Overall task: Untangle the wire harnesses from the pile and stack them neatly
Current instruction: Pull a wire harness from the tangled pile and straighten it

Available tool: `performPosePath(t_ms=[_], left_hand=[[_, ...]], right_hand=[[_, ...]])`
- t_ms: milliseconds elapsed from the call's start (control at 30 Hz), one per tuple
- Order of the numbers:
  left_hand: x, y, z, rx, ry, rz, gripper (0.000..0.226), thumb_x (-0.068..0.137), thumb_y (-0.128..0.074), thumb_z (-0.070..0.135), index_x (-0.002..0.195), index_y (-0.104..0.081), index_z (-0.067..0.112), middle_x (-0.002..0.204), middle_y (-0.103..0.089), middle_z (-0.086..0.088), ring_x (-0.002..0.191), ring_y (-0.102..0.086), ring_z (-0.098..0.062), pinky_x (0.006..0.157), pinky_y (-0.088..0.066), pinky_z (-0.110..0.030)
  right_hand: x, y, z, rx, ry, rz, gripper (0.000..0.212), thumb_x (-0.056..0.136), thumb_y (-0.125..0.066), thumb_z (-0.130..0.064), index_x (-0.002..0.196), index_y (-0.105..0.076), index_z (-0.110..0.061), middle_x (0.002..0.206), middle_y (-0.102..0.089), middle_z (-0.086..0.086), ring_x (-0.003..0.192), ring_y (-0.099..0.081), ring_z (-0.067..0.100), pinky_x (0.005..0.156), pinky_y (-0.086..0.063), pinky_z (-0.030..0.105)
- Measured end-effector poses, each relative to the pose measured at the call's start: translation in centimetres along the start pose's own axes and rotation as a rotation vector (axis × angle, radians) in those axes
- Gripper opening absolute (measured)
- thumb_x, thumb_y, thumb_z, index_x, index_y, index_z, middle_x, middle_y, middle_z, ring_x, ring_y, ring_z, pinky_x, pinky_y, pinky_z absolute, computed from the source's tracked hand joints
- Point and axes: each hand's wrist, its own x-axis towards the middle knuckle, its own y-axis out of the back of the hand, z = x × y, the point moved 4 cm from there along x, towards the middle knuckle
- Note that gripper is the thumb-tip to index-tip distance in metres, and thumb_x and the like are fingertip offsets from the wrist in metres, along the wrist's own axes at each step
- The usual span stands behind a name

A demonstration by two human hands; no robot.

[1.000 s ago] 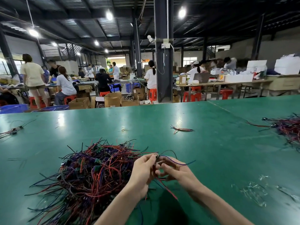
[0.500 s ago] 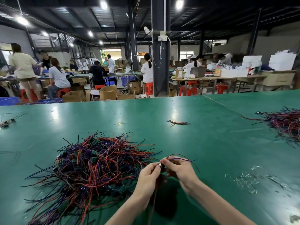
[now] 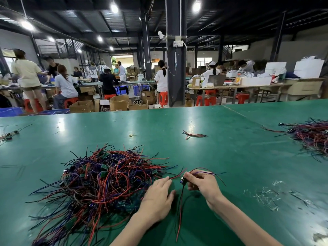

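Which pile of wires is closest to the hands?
The big tangled pile: the left hand touches its edge. The other pile lies far off to the right.

Glossy green table [image 3: 221, 157]; smooth plastic-coated wires in pile [image 3: 106, 183]; brown cardboard boxes [image 3: 119, 102] behind.

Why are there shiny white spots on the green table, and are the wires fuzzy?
Head view: the spots on the green table are glare from the ceiling lamps; also in the head view, the wire pile looks soft and smeared toward its near left edge.
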Motion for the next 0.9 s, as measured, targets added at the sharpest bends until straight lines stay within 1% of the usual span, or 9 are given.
performPosePath(t_ms=[133, 333, 533, 600, 667, 733, 800, 833, 900], left_hand=[[0.4, 0.6, -1.6, -0.002, 0.099, 0.002, 0.054, 0.101, -0.030, 0.041, 0.149, -0.025, 0.015, 0.157, -0.020, 0.005, 0.143, -0.013, -0.009, 0.115, -0.012, -0.025], [0.9, 0.5, -3.2, 0.007, 0.162, 0.011, 0.058, 0.101, -0.030, 0.043, 0.149, -0.024, 0.011, 0.157, -0.021, 0.002, 0.143, -0.014, -0.012, 0.115, -0.009, -0.024], [0.9, 1.1, -4.8, 0.020, 0.264, 0.024, 0.057, 0.102, -0.028, 0.040, 0.149, -0.023, 0.009, 0.157, -0.019, 0.000, 0.143, -0.014, -0.013, 0.115, -0.008, -0.025], [0.6, 1.6, -4.5, -0.028, 0.286, 0.085, 0.053, 0.103, -0.029, 0.037, 0.146, -0.031, 0.007, 0.155, -0.027, -0.003, 0.142, -0.020, -0.015, 0.114, -0.012, -0.024], [-0.1, 2.3, -3.2, -0.215, 0.274, 0.249, 0.043, 0.102, -0.035, 0.031, 0.133, -0.051, 0.006, 0.140, -0.049, -0.004, 0.133, -0.039, -0.016, 0.109, -0.024, -0.021], [-0.7, 2.8, -1.5, -0.587, 0.226, 0.313, 0.031, 0.100, -0.044, 0.023, 0.109, -0.069, 0.007, 0.108, -0.067, 0.001, 0.104, -0.059, -0.014, 0.090, -0.039, -0.014], [-0.7, 2.7, 0.4, -1.007, 0.197, 0.149, 0.027, 0.098, -0.048, 0.017, 0.097, -0.073, 0.006, 0.097, -0.072, -0.007, 0.085, -0.063, -0.013, 0.079, -0.048, -0.020], [-0.7, 2.5, 1.0, -1.113, 0.189, 0.079, 0.025, 0.097, -0.050, 0.014, 0.096, -0.072, 0.004, 0.093, -0.072, -0.011, 0.079, -0.062, -0.014, 0.076, -0.050, -0.026], [-0.8, 2.3, 1.5, -1.185, 0.185, 0.027, 0.018, 0.094, -0.054, 0.006, 0.094, -0.071, 0.002, 0.083, -0.072, -0.009, 0.069, -0.062, -0.014, 0.065, -0.050, -0.025]], right_hand=[[-0.2, -0.2, -0.2, -0.025, -0.014, -0.004, 0.018, 0.081, -0.073, -0.011, 0.064, -0.068, -0.010, 0.060, -0.065, 0.003, 0.048, -0.055, 0.010, 0.051, -0.052, 0.024], [-0.8, -0.4, 0.3, -0.070, -0.074, -0.031, 0.016, 0.084, -0.071, -0.017, 0.070, -0.065, -0.012, 0.057, -0.061, 0.001, 0.044, -0.053, 0.014, 0.043, -0.037, 0.021], [-1.0, -0.6, -0.2, -0.068, -0.058, -0.059, 0.015, 0.082, -0.073, -0.014, 0.068, -0.069, -0.012, 0.056, -0.061, 0.001, 0.045, -0.054, 0.014, 0.043, -0.044, 0.023], [-1.0, -0.6, -0.4, -0.041, -0.061, -0.072, 0.012, 0.080, -0.075, -0.011, 0.070, -0.068, -0.009, 0.056, -0.061, 0.001, 0.045, -0.054, 0.013, 0.044, -0.046, 0.023], [-1.0, -0.7, -0.6, -0.041, -0.060, -0.091, 0.013, 0.078, -0.076, -0.009, 0.069, -0.067, -0.008, 0.056, -0.061, 0.002, 0.044, -0.053, 0.013, 0.045, -0.048, 0.023], [-1.0, -0.9, -0.9, -0.038, -0.062, -0.128, 0.013, 0.077, -0.076, -0.009, 0.068, -0.067, -0.007, 0.058, -0.061, 0.005, 0.044, -0.053, 0.013, 0.046, -0.049, 0.023], [-1.2, -1.4, -1.2, -0.040, -0.062, -0.196, 0.013, 0.073, -0.078, -0.012, 0.068, -0.067, -0.005, 0.062, -0.064, 0.007, 0.047, -0.056, 0.013, 0.047, -0.049, 0.023], [-1.4, -1.7, -1.2, -0.037, -0.061, -0.230, 0.014, 0.071, -0.077, -0.013, 0.068, -0.067, -0.004, 0.063, -0.065, 0.008, 0.049, -0.057, 0.013, 0.048, -0.049, 0.023], [-1.6, -2.1, -1.2, -0.010, -0.062, -0.265, 0.011, 0.076, -0.073, -0.008, 0.069, -0.067, -0.002, 0.061, -0.065, 0.007, 0.048, -0.057, 0.012, 0.047, -0.049, 0.022]])
